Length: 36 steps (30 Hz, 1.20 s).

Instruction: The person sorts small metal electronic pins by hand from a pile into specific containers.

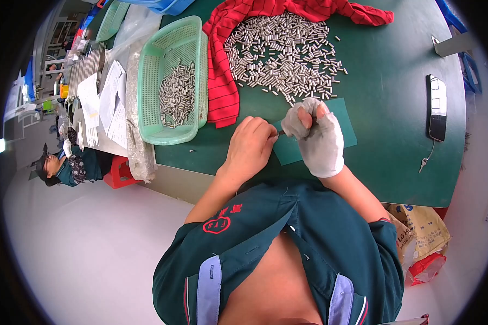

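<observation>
My left hand is bare, its thumb and fingertips pinched together at the near side of the table. My right hand wears a whitish glove with bare fingertips showing, and its fingers are curled closed. A small dark, thin piece shows between the two hands; its kind is too small to tell, and so is whatever the right fingers hold. Under the hands lies a flat green sheet. Just beyond them spreads a heap of small silvery metal cylinders on the dark green table.
A red striped cloth borders the heap. Left of it stands a pale green plastic basket with more metal cylinders. A phone and a key lie at the right. Papers and another person are farther left.
</observation>
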Each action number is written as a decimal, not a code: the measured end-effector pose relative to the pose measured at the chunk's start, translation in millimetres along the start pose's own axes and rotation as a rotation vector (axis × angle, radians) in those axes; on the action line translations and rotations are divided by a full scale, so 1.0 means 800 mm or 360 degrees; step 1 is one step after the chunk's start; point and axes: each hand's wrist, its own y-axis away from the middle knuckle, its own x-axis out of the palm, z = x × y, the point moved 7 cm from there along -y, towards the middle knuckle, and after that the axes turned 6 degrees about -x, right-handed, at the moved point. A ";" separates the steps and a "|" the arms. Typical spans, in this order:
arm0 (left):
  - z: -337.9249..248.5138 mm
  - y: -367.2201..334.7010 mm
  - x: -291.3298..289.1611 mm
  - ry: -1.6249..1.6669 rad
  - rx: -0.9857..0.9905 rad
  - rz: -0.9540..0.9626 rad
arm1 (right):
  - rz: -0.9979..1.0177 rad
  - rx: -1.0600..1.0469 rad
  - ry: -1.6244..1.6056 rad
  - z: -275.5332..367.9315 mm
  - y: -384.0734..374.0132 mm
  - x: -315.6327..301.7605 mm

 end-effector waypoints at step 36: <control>0.029 0.019 -0.020 0.1126 -0.0257 -0.0133 | 0.0162 -0.0145 0.0521 0.001 0.021 0.006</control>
